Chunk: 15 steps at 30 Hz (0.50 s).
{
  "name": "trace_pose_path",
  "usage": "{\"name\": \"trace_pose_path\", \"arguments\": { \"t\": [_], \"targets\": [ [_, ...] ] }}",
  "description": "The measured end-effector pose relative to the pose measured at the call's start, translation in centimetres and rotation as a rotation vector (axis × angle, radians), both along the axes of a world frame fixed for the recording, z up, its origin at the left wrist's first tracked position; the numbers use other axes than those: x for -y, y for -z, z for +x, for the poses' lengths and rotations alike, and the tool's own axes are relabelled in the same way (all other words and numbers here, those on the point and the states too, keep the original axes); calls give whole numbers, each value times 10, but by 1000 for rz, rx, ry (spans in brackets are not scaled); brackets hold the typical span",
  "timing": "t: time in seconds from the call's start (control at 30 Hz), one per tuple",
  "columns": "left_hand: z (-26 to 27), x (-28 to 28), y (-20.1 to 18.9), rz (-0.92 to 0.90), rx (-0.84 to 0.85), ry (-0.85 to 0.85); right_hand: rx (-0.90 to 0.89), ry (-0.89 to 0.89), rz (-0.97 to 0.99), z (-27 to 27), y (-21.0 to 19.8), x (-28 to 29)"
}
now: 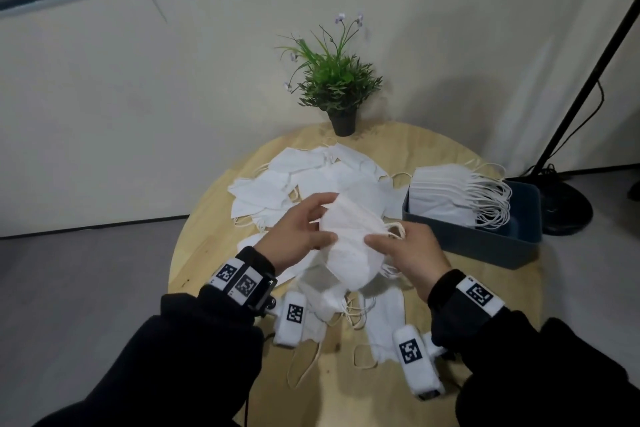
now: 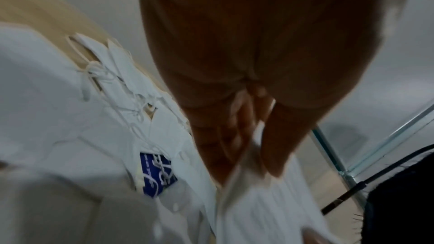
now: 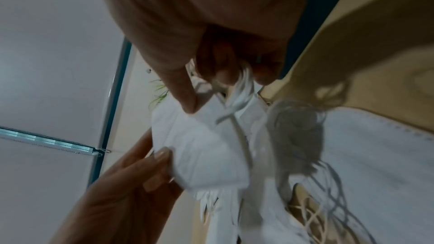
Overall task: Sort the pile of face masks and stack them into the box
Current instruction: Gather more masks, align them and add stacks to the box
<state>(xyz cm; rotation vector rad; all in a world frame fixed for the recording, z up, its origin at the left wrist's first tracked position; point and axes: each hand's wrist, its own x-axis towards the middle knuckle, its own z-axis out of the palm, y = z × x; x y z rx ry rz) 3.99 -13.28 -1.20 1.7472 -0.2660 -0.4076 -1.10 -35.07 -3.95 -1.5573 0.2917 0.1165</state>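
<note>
A small bundle of white face masks (image 1: 349, 236) hangs between both hands above the round wooden table (image 1: 408, 146). My left hand (image 1: 301, 229) pinches its left edge between thumb and fingers; the left wrist view shows the mask edge (image 2: 244, 173) caught there. My right hand (image 1: 405, 246) pinches the right edge and ear loops (image 3: 239, 88). A loose pile of white masks (image 1: 311, 173) lies behind on the table. More masks (image 1: 384, 315) lie under my wrists. The dark blue box (image 1: 498, 243) at the right holds a leaning stack of masks (image 1: 446, 194).
A potted green plant (image 1: 337, 87) stands at the table's far edge by the wall. A black lamp stand (image 1: 561, 198) with a cable sits on the floor right of the box. Loose ear loops (image 1: 311, 364) trail toward the table's near edge.
</note>
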Motion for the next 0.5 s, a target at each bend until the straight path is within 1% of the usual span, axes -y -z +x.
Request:
{"name": "trace_pose_path", "arguments": {
  "t": [0.03, 0.07, 0.1, 0.13, 0.17, 0.23, 0.3, 0.37, 0.43, 0.5],
  "targets": [
    [7, -3, -3, 28, -23, 31, -1, 52, 10, 0, 1, 2],
    [19, -8, -5, 64, -28, 11, 5, 112, 45, -1, 1, 5],
    [34, -15, -5, 123, -6, -52, 16, 175, 81, -1, 1, 9],
    [53, -22, -3, 234, 53, -131, 34, 238, 108, 0, 0, 13],
    [73, -30, 1, 395, 132, -195, 58, 295, 126, 1, 0, 18],
    [102, -40, 11, 714, 243, -231, 126, 375, 144, 2, -3, 26],
    [122, -43, 27, 892, 251, -163, 200, 399, 108, 1, -7, 33],
    [129, -39, 40, 1041, 237, -63, 260, 414, 51, 0, -15, 42],
    [130, -37, 50, 1153, 221, 11, 304, 446, -75, 3, -28, 60],
    [134, -33, 59, 1205, 227, 12, 314, 422, -219, 13, -44, 87]
  ]
}}
